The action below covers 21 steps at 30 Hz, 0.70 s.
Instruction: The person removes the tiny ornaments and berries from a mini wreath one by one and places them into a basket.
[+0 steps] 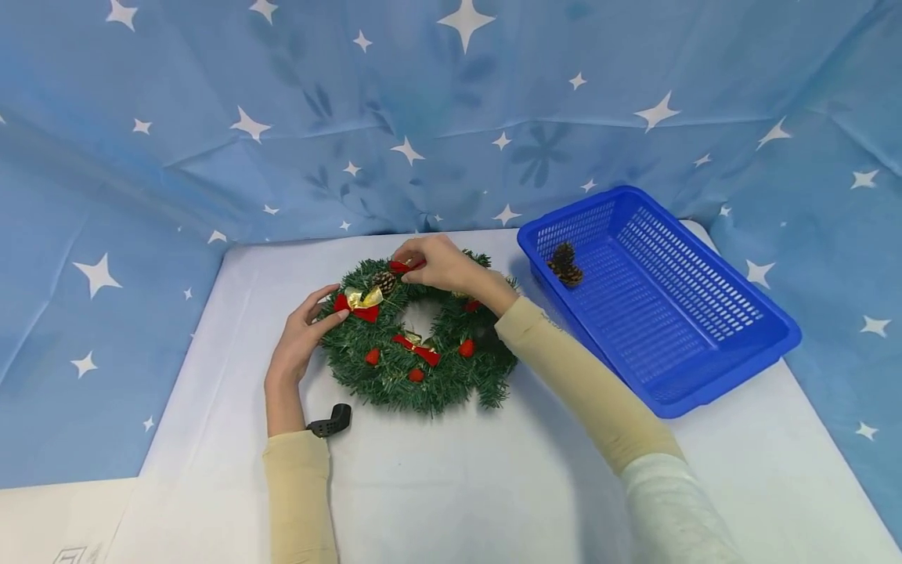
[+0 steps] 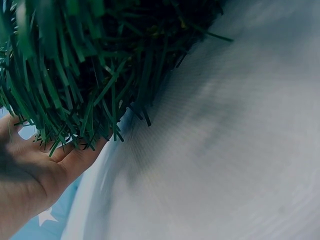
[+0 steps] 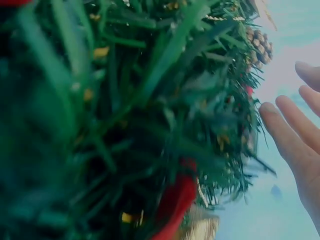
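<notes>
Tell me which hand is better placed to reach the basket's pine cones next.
Likely the right hand: the blue basket and its pine cones lie on that side, while the left hand sits across the wreath.

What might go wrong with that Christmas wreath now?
The right hand, at the far red bow, might nudge the pine cone beside it loose. The left hand, its thumb by the gold-and-red bow, could pull that askew. The right sleeve, near the wreath, may snag its greenery.

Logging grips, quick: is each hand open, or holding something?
Left hand: at the round green tinsel wreath; grip cannot be told.
Right hand: open, at a red fabric bow.
</notes>
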{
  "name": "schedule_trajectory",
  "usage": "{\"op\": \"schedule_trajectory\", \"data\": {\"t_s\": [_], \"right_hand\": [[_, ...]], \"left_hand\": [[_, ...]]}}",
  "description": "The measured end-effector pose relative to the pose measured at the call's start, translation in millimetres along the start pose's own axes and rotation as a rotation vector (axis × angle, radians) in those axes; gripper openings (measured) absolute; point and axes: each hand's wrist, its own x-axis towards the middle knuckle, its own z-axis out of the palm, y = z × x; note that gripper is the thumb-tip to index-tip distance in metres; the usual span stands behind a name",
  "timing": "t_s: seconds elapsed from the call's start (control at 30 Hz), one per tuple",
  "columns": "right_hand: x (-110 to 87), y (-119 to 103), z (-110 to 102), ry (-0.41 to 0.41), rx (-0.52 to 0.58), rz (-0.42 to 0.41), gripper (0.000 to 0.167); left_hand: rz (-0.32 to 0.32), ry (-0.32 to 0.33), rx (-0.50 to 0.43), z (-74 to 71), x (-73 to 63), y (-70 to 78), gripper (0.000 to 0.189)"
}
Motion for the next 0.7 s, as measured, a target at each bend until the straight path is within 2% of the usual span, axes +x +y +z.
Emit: {"op": "schedule_trajectory", "data": {"t_s": [0.23, 0.57, 0.7], "right_hand": [[12.5, -3, 14, -0.048, -0.035, 0.012, 0.039], [30.6, -8, 23, -0.135, -0.118, -0.001, 0.042], [35.0, -10, 24, -0.145, -0.148, -0.013, 0.042]], "left_hand": [[-0.014, -0.007, -0.002, 0.0, -0.9, -6.4, 0.069], [0.000, 0.006, 0.001, -0.5, -2.6, -0.5, 0.068], [0.007, 0.009, 0.005, -1.9, -1.5, 1.9, 0.068]]}}
